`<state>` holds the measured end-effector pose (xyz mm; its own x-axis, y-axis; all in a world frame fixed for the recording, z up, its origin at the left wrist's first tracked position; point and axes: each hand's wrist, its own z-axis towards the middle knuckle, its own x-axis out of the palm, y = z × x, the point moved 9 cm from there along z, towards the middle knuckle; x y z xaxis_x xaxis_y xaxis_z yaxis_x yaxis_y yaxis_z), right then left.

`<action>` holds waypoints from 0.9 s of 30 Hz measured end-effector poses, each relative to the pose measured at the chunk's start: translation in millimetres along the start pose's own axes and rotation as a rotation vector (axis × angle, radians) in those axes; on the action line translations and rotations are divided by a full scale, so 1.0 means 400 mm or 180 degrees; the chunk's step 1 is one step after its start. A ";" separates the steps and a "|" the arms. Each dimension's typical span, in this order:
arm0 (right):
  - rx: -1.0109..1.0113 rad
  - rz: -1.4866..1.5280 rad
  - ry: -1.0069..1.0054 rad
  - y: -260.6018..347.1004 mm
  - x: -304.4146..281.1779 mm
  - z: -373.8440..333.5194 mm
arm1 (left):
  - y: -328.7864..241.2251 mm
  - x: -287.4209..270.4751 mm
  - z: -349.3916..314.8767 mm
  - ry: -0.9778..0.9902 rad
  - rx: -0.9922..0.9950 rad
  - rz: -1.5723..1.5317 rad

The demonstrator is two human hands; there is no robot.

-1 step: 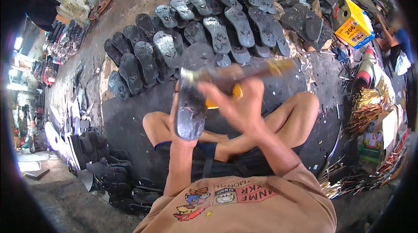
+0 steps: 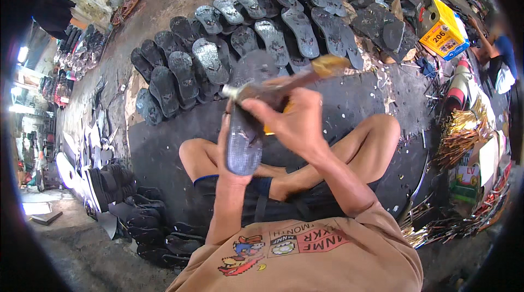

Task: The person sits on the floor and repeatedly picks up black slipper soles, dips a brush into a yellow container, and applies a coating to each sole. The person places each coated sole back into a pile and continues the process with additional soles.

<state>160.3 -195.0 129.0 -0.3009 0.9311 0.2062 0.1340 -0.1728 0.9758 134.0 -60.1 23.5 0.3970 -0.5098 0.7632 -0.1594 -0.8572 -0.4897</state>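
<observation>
My left hand (image 2: 224, 147) is under a dark flip-flop sole (image 2: 243, 153), its fingers gripping along the left edge. The sole points away from me, above my crossed legs. In my right hand (image 2: 300, 128) is a long brown tool (image 2: 292, 82), blurred, with a pale metal-looking tip at the left and a yellowish far end. I cannot make out its exact kind. Its tip lies over the middle of the sole; whether they touch is unclear. Something yellow-orange (image 2: 287, 107) shows partly behind my right hand.
Rows of dark flip-flop soles (image 2: 209, 60) lie ahead on the floor. A yellow box (image 2: 439, 33) stands far right, near another person (image 2: 499, 57). Thin golden strips (image 2: 464, 133) are bundled at the right. More dark soles (image 2: 144, 221) are stacked at the lower left.
The tool in my right hand has shifted left, and its far end has swung up and left. The sole in my left hand has tilted slightly.
</observation>
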 end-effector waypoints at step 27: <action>-0.1027 -0.1654 -0.1378 0.058 -0.198 0.067 | 0.047 0.006 -0.006 0.1091 -0.0652 0.0614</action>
<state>212.6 -264.2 133.5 0.1574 0.9501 -0.2693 -0.2276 0.3002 0.9263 129.7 -77.7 17.1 0.0254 -0.6269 0.7787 -0.3906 -0.7232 -0.5696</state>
